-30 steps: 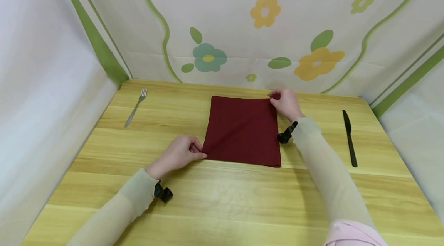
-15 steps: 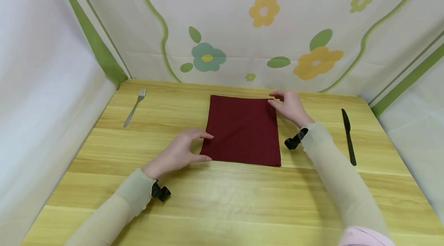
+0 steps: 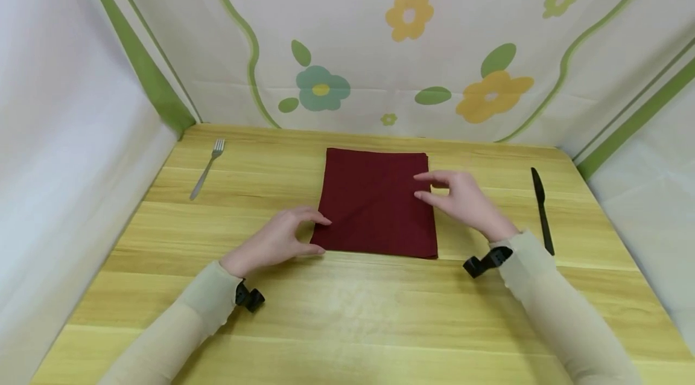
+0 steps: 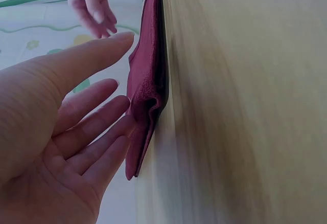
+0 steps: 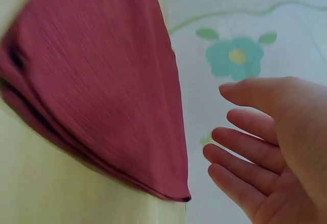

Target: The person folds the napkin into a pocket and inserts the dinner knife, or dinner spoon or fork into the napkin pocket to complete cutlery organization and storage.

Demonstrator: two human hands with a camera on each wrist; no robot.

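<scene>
A dark red cloth napkin (image 3: 374, 210), folded into a square of stacked layers, lies flat in the middle of the wooden table. At its near left corner is my left hand (image 3: 279, 237), thumb and fingers spread apart; in the left wrist view, the fingertips are close to the folded edge, and whether they touch it I cannot tell. My right hand (image 3: 461, 201) hovers over the napkin's right edge with thumb and fingers parted. The right wrist view shows that hand (image 5: 260, 152) apart from the cloth, holding nothing.
A silver fork (image 3: 207, 169) lies at the table's left. On the right is a black knife (image 3: 542, 210). A white curtain with printed flowers (image 3: 323, 89) rises behind the table (image 3: 347, 324), and white cloth walls stand on both sides.
Both hands have let go of the napkin's corners, and their fingers have spread. My right hand has come down from the far right corner toward me. The napkin stays in place.
</scene>
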